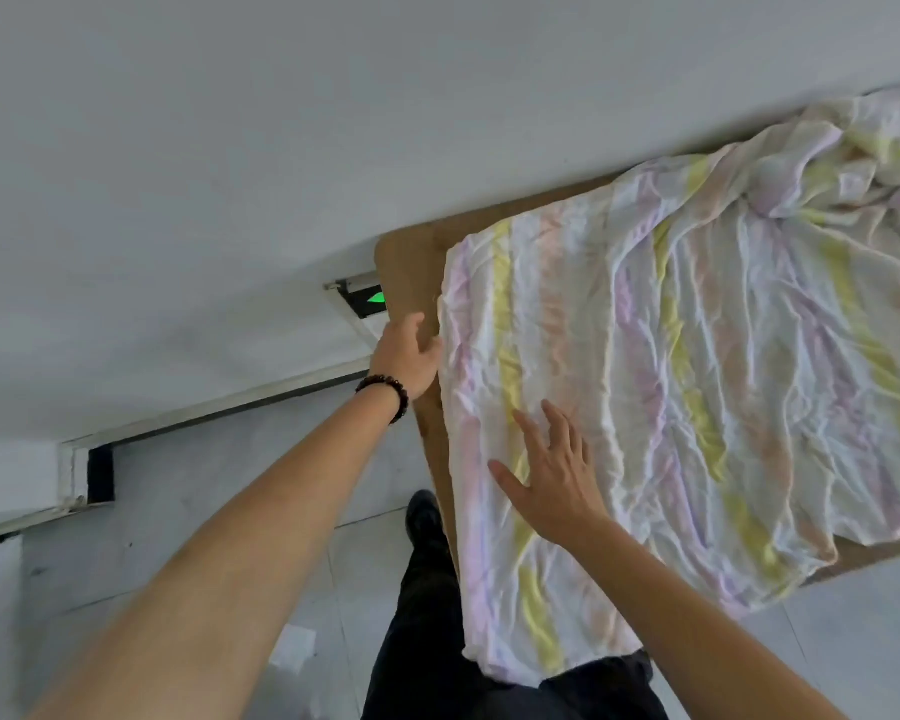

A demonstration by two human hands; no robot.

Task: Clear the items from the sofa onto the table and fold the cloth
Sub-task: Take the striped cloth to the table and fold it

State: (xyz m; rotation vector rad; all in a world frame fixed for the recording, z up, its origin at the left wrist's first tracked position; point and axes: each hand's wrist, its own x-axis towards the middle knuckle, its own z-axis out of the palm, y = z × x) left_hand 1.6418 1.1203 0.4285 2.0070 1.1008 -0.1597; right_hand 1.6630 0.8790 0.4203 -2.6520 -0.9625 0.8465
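A thin white cloth (697,356) with yellow, pink and purple stripes lies spread and wrinkled over a brown table (411,262). Its near end hangs over the table's edge toward my legs, and its far right part is bunched up. My left hand (406,356), with a dark bead bracelet on the wrist, touches the cloth's left edge near a corner; its fingertips are hidden behind the fabric. My right hand (552,470) rests flat on the cloth with fingers spread. No sofa is in view.
A white wall (230,148) runs along the table's far side, with a baseboard and a small green-lit sign (372,298) low on it. Grey floor tiles (178,537) lie to the left. My dark trousers and shoe (427,517) stand against the table's near edge.
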